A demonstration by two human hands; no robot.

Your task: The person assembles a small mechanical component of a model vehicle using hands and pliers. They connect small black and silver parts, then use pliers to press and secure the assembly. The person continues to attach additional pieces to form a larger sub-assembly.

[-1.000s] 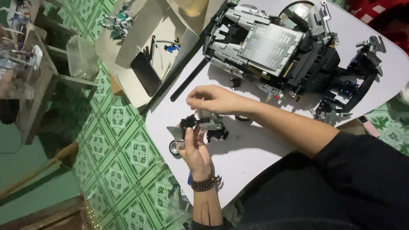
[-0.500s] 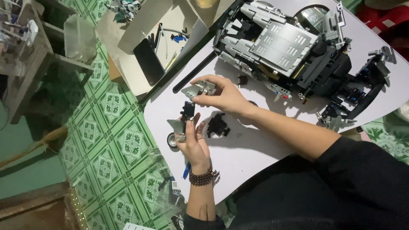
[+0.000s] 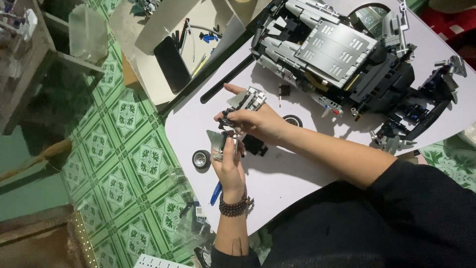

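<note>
Subassembly (image 3: 225, 141), grey and black, sits over the table (image 3: 277, 183) edge, at 9 o'clock from the car (image 3: 342, 59). Left hand (image 3: 229, 166) pinches its base; right hand (image 3: 258, 121) grips the top piece (image 3: 247, 99). Uneven pressure could pop parts onto the floor (image 3: 134, 164).

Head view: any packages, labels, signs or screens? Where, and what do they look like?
Phone: dark blank screen, black rectangle, lying in the open box at top left.
Cardboard box: open, pale flaps, beside the white table, holding the phone and small parts.
Clear plastic bag: crumpled, on the green tiled floor.
White sheet: bottom edge, with small dark marks.
</note>
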